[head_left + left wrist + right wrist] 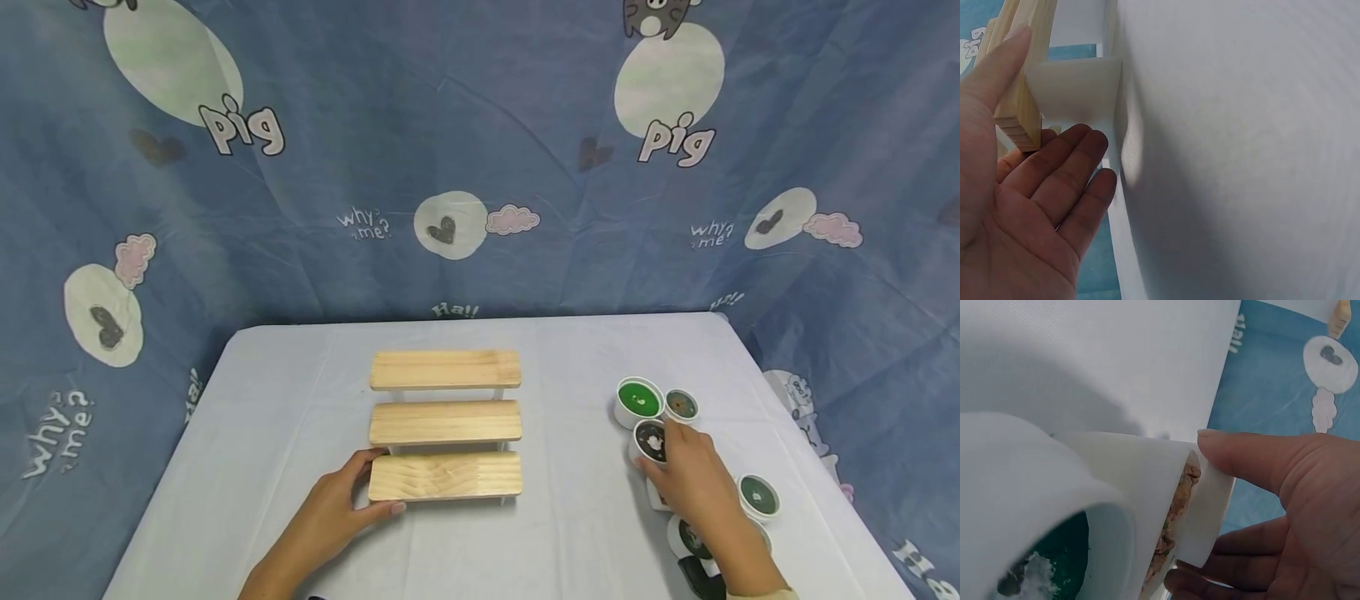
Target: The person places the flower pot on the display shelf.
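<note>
- Head view: on the white-clothed table, at right, a dark-topped round white cup is pinched by the right hand.
- Probably light, stiff, slippery; best held round its wall.
- The front pale wooden slat, likely rigid, is gripped at its left end by the left hand.

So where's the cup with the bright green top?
Head view, right side: the green-topped cup stands just beyond the dark-topped cup in the right hand.
</note>
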Demonstrator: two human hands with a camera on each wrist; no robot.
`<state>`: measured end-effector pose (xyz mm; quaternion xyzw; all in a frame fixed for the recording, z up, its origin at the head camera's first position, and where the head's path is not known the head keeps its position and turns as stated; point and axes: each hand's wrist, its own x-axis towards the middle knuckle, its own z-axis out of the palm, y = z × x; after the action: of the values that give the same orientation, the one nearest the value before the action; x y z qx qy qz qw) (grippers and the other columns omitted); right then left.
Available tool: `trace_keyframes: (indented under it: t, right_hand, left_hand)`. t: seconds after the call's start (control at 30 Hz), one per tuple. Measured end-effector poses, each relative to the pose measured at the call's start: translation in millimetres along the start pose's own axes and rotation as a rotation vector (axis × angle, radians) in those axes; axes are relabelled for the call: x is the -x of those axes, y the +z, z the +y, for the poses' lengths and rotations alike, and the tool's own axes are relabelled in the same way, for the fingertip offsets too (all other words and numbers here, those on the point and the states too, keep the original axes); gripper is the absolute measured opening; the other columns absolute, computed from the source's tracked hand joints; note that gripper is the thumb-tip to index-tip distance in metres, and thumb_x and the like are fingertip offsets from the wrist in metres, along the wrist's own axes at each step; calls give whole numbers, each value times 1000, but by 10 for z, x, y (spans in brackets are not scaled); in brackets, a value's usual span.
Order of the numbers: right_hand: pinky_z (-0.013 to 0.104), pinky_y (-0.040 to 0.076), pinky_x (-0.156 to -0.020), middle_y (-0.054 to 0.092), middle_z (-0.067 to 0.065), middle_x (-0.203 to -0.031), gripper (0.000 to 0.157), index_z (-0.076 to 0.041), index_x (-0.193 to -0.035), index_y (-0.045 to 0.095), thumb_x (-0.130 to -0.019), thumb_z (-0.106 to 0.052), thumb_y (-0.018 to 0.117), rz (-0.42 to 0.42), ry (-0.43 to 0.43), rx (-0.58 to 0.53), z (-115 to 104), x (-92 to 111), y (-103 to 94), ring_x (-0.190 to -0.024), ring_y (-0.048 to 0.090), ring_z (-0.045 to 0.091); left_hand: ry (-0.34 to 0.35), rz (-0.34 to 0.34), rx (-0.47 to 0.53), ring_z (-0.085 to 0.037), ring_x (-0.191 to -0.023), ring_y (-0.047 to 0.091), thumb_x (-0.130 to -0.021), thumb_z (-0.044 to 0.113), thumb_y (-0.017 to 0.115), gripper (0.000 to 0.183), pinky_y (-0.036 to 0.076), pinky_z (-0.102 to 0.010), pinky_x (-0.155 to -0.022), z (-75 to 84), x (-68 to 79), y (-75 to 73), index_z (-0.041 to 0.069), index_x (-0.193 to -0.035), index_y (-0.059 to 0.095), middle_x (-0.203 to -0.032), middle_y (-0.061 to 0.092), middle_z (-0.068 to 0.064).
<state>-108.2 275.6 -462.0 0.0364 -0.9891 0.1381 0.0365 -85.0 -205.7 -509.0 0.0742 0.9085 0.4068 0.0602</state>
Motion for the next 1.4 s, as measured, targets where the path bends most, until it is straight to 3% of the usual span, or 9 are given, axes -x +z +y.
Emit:
trace_keyframes:
  t: [0.53, 1.0, 1.4]
  right_hand:
    - [68, 43, -101, 52, 44, -136, 78, 21, -140, 46, -88, -22, 85, -1, 18, -14, -14, 4, 1, -123, 51, 61]
    - [65, 43, -104, 57, 41, -129, 73, 20, -135, 51, -86, -21, 87, 57, -46, -47, -81, 68, -31, -122, 53, 57]
    - [66, 45, -101, 55, 35, -137, 76, 13, -141, 51, -86, -26, 87, -2, 3, -62, -159, 66, -33, -129, 50, 52]
  left_hand:
    - [-26, -6, 16, -26, -128, 62, -81, 54, 87, 78, 45, -56, -108, 4, -1, 1, 19, -143, 56, -128, 73, 0]
    - [-9, -5, 25, -29, -133, 59, -81, 52, 87, 79, 43, -57, -109, 2, 5, 8, 17, -144, 55, -130, 72, -2]
    - [-11, -8, 29, -31, -134, 58, -81, 50, 87, 80, 41, -58, -111, 12, 7, 8, 14, -144, 55, -130, 72, -3]
